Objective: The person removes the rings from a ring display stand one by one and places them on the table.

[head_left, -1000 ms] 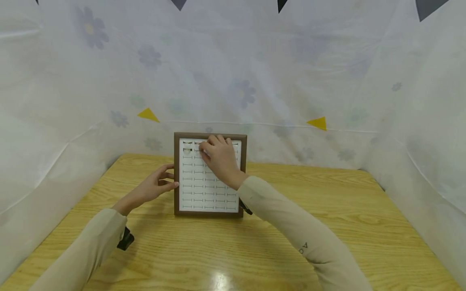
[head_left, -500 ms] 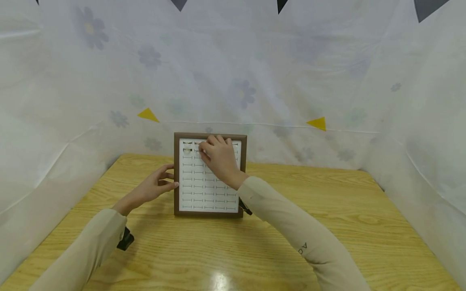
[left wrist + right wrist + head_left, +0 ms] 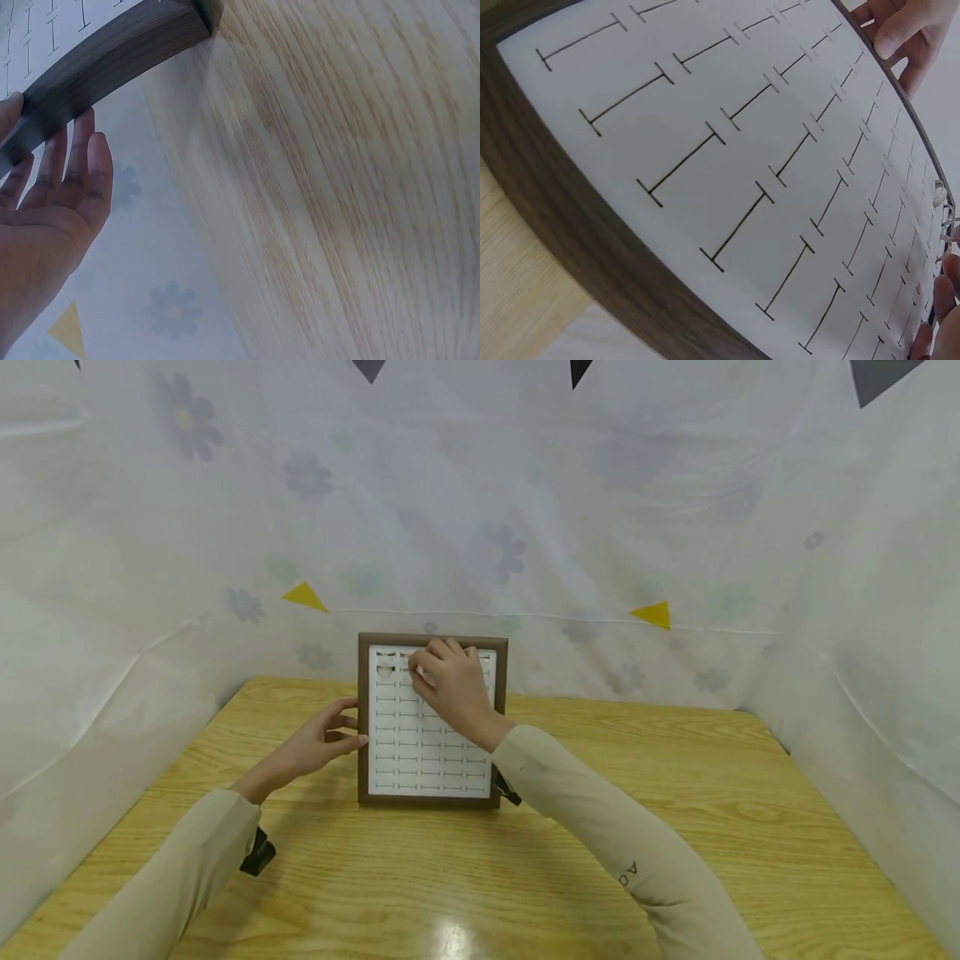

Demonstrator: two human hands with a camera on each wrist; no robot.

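The left hand (image 3: 46, 202) is seen at the lower left, its fingers straight and laid against the dark wooden frame (image 3: 112, 56) of a white slotted board (image 3: 45, 22). The pale wood table (image 3: 345, 180) fills the right. A flowered sheet (image 3: 169, 300) is seen below.

The head view looks forward and down from above, taking in the whole wooden table (image 3: 525, 877), the framed board (image 3: 433, 642) standing at its far side, and both arms. The left wrist view sits very close, low by the left hand (image 3: 45, 202), facing the board's dark frame (image 3: 112, 56). The right wrist view skims close across the board's white face (image 3: 727, 150). All three share the board.
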